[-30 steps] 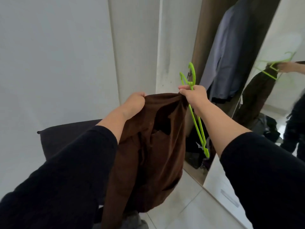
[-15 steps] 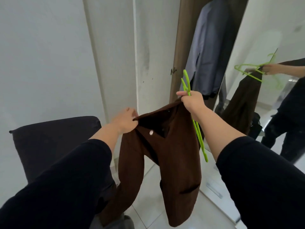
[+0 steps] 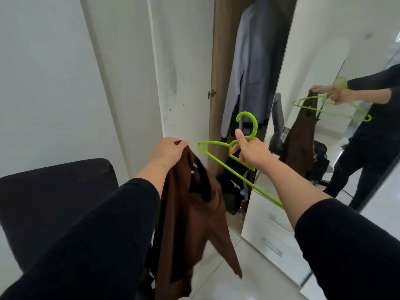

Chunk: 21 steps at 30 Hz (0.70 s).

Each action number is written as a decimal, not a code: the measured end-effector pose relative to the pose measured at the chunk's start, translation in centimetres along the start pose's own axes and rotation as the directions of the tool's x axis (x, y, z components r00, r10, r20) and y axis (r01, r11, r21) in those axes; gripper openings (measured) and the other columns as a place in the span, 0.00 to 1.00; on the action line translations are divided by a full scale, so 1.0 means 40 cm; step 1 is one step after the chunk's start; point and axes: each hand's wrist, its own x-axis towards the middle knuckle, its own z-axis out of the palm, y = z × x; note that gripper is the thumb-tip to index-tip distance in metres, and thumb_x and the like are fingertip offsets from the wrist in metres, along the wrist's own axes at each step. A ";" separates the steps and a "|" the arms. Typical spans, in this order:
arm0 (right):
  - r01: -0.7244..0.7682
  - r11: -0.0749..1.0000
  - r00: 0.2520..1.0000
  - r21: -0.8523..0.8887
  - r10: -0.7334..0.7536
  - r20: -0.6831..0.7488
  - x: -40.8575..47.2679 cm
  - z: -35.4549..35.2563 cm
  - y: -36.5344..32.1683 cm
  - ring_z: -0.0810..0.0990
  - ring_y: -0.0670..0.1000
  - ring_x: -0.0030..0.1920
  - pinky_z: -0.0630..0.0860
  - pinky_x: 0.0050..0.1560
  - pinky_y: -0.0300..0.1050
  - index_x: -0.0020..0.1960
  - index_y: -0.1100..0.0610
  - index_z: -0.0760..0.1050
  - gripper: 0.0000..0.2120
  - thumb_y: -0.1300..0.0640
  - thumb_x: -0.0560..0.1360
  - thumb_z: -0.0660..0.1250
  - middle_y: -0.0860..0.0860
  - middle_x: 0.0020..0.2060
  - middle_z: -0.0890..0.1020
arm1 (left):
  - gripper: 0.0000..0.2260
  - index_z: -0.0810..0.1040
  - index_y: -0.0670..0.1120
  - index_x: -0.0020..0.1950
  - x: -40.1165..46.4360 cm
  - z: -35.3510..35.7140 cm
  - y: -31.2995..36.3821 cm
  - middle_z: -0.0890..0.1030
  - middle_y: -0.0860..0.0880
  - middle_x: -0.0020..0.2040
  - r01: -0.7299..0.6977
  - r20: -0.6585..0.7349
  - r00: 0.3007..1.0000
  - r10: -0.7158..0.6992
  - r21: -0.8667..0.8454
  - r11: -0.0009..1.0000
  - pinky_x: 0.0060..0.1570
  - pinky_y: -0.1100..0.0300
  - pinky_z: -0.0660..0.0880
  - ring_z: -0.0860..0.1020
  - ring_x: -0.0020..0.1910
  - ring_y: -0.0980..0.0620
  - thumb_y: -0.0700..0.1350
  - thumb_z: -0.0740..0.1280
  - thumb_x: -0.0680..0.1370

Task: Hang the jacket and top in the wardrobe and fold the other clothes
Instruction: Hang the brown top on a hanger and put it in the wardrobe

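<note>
Both arms reached out in front of the person, each in a long black sleeve pushed back so the forearm was bare. The left hand was held up with its back facing up. Its fingers were curled down and pinched the top edge of a soft brown jacket, which hung down from that hand. The right hand was just beside it, a little more to the right. Its fingers were curled round the neck of a thin bright green plastic hanger, right under the hook. The thumb pointed up along the hook. The two hands were near each other but did not touch.
</note>
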 end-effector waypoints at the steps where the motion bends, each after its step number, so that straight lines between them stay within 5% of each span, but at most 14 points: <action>1: 0.018 1.000 1.000 -0.010 -0.018 -0.011 -0.005 -0.007 0.007 0.76 0.50 0.35 0.70 0.47 0.44 0.37 0.57 0.80 0.31 0.43 0.82 0.46 0.49 0.26 0.76 | 0.16 0.80 0.45 0.44 0.001 0.005 -0.003 0.81 0.46 0.44 0.015 0.012 1.000 -0.015 0.013 1.000 0.54 0.51 0.74 0.79 0.49 0.43 0.57 0.63 0.78; 6: 0.003 0.983 0.997 0.181 0.011 -0.079 -0.018 -0.043 0.060 0.70 0.50 0.29 0.68 0.36 0.44 0.26 0.56 0.74 0.22 0.52 0.76 0.55 0.46 0.21 0.70 | 0.18 0.81 0.46 0.49 0.020 -0.027 -0.020 0.82 0.49 0.48 0.152 0.054 0.987 -0.149 -0.043 0.987 0.59 0.51 0.75 0.79 0.50 0.47 0.59 0.72 0.70; 8: 0.004 0.974 0.999 0.224 0.004 -0.035 -0.027 -0.048 0.076 0.67 0.50 0.26 0.68 0.34 0.44 0.24 0.57 0.72 0.23 0.53 0.76 0.56 0.46 0.17 0.68 | 0.15 0.81 0.46 0.49 0.024 -0.045 -0.019 0.82 0.49 0.47 0.180 0.046 0.983 -0.179 -0.010 0.984 0.57 0.51 0.76 0.79 0.49 0.47 0.52 0.74 0.68; 12: 0.021 0.964 0.996 0.264 -0.042 0.073 -0.035 -0.043 0.078 0.62 0.48 0.20 0.64 0.28 0.42 0.23 0.60 0.67 0.23 0.55 0.76 0.55 0.48 0.17 0.63 | 0.02 0.75 0.45 0.34 0.016 -0.059 -0.002 0.74 0.46 0.35 0.203 0.055 0.978 -0.203 -0.009 0.979 0.41 0.56 0.71 0.72 0.37 0.46 0.42 0.67 0.66; 17: 0.025 0.959 0.986 0.284 -0.070 0.153 -0.031 -0.037 0.042 0.58 0.47 0.19 0.58 0.23 0.36 0.25 0.62 0.63 0.21 0.57 0.75 0.54 0.49 0.17 0.61 | 0.09 0.73 0.48 0.37 0.005 -0.069 -0.005 0.71 0.49 0.38 0.183 0.082 0.980 -0.184 0.013 0.983 0.42 0.56 0.65 0.68 0.40 0.50 0.50 0.65 0.60; 21: 0.049 0.962 0.987 0.270 -0.089 0.136 -0.024 -0.054 0.014 0.59 0.47 0.19 0.59 0.22 0.36 0.25 0.62 0.62 0.21 0.56 0.76 0.55 0.50 0.18 0.61 | 0.09 0.67 0.46 0.31 0.004 -0.074 -0.010 0.67 0.49 0.35 0.209 0.093 0.974 -0.208 -0.003 0.978 0.40 0.56 0.64 0.65 0.38 0.49 0.44 0.67 0.68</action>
